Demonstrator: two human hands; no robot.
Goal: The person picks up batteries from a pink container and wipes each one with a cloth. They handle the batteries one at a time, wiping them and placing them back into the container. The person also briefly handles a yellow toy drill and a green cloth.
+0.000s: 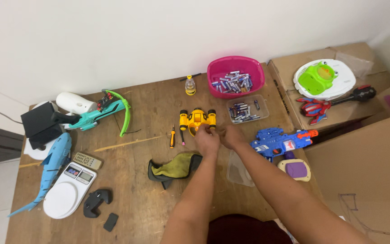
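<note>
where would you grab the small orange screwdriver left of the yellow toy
Pinch the orange screwdriver by its thick handle, coming straight down from above. It lies flat and alone on the table, tip pointing toward the person, with free space on both sides.

Under our left hand (207, 141) we see a yellow toy car (197, 119) with black wheels. Beyond it sits a pink bowl (235, 68). Beside our right hand (232, 137) lies a blue toy blaster (274, 141) with an orange tip. Nearer us, a yellow-green and black cloth (174, 166) rests on the brown wooden table (150, 95).
</note>
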